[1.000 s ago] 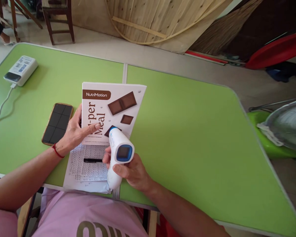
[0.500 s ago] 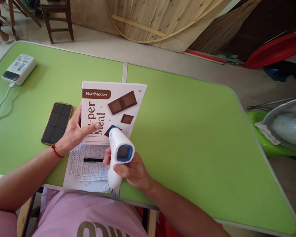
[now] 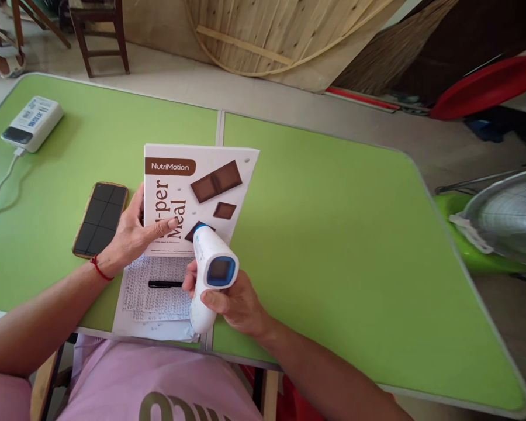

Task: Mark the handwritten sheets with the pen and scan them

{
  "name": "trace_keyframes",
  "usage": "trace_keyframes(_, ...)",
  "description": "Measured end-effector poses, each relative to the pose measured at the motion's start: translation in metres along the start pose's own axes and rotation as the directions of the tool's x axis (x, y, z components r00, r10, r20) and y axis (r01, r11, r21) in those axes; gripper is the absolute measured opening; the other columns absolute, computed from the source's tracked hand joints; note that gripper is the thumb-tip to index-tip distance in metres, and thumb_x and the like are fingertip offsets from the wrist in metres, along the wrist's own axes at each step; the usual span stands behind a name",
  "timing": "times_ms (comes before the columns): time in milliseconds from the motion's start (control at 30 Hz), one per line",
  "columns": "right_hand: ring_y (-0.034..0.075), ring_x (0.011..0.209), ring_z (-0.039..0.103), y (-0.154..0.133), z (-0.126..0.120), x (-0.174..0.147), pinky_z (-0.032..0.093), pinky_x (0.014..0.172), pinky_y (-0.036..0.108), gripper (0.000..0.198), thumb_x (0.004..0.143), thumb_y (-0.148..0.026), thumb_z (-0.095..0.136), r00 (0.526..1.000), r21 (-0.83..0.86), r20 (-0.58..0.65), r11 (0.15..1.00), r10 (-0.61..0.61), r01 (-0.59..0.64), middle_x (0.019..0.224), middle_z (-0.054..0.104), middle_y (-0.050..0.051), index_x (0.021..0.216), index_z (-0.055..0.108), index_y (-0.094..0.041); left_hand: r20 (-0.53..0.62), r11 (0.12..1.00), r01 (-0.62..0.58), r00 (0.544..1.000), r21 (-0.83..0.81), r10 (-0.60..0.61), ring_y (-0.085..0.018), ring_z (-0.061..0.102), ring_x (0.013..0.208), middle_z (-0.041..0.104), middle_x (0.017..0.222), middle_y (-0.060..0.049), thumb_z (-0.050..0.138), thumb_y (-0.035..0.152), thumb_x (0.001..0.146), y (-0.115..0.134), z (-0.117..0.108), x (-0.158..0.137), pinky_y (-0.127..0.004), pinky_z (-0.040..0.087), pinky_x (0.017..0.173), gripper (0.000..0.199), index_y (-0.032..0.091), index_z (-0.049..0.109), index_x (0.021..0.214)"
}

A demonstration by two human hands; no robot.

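Observation:
My left hand [image 3: 137,229] grips a white NutriMotion box [image 3: 214,161] by its left side, thumb across the front and the other fingers mostly hidden behind. Brown chocolate pieces are printed on the box. My right hand [image 3: 236,304] is wrapped around the handle of a white infrared thermometer [image 3: 206,257], its blue-rimmed screen facing me. The thermometer's blue front end points at the lower part of the box; whether they touch I cannot tell. Below the box lie handwritten sheets of paper [image 3: 140,310] with a black pen [image 3: 162,285] on top, partly behind my right fingers.
A smartphone [image 3: 100,219] lies left of my left hand on the green table [image 3: 342,245]. Farther left sits a white power bank [image 3: 33,124] with a cable. A wooden chair [image 3: 99,35] stands beyond the table, and a person's foot [image 3: 9,65] shows at far left.
The view has shifted very slightly. Both hands, the box and the thermometer keep the same positions relative to each other.

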State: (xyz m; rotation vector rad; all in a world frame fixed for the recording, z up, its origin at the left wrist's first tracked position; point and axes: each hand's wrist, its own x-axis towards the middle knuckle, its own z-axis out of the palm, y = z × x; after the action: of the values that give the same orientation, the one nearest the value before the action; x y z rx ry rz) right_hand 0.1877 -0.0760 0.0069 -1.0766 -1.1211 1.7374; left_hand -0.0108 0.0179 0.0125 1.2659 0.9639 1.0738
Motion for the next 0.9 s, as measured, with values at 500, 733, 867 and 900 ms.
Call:
trace_keyframes(500, 0.015, 0.065, 0.059, -0.0004, 0.0006, 0.002, 0.051, 0.058, 0.031, 0.038, 0.073, -0.055, 0.079, 0.999, -0.021, 0.013, 0.998, -0.053, 0.053, 0.079, 0.068, 0.006, 0.082, 0.07, -0.02, -0.007, 1.0, -0.001, 1.0, -0.017, 0.001, -0.026, 0.068, 0.1, 0.069, 0.114, -0.009, 0.088, 0.04, 0.071, 0.0035, 0.0015, 0.0007, -0.036, 0.059, 0.082, 0.065, 0.02, 0.058, 0.124)
trace_keyframes(733, 0.016, 0.064, 0.059, 0.0004, -0.0001, 0.0009, 0.05, 0.058, 0.031, 0.039, 0.071, -0.056, 0.079, 1.0, -0.033, -0.001, 0.999, -0.026, 0.026, 0.077, 0.069, 0.006, 0.082, 0.071, -0.019, -0.016, 0.999, 0.052, 0.999, -0.005, -0.052, -0.026, 0.068, 0.1, 0.069, 0.116, -0.011, 0.088, 0.042, 0.07, 0.0035, 0.0004, -0.0003, -0.035, 0.059, 0.079, 0.063, 0.017, 0.058, 0.121)
trace_keyframes(867, 0.015, 0.064, 0.059, 0.001, -0.0006, 0.0, 0.05, 0.058, 0.031, 0.04, 0.071, -0.056, 0.08, 1.0, -0.026, -0.002, 1.0, -0.014, 0.014, 0.076, 0.069, 0.005, 0.082, 0.071, -0.019, -0.006, 0.997, 0.078, 0.997, -0.006, -0.078, -0.024, 0.067, 0.095, 0.069, 0.113, -0.012, 0.087, 0.043, 0.071, 0.0047, 0.0002, -0.0004, -0.034, 0.058, 0.078, 0.062, 0.015, 0.058, 0.119)
trace_keyframes(900, 0.015, 0.064, 0.06, 0.0009, -0.0007, 0.0002, 0.05, 0.058, 0.031, 0.04, 0.071, -0.056, 0.08, 1.0, -0.021, 0.003, 1.0, -0.013, 0.013, 0.076, 0.069, 0.005, 0.082, 0.071, -0.019, -0.005, 0.997, 0.072, 0.997, -0.006, -0.072, -0.023, 0.067, 0.095, 0.069, 0.112, -0.011, 0.087, 0.044, 0.071, 0.0043, -0.0001, -0.0003, -0.034, 0.058, 0.078, 0.063, 0.015, 0.058, 0.12)
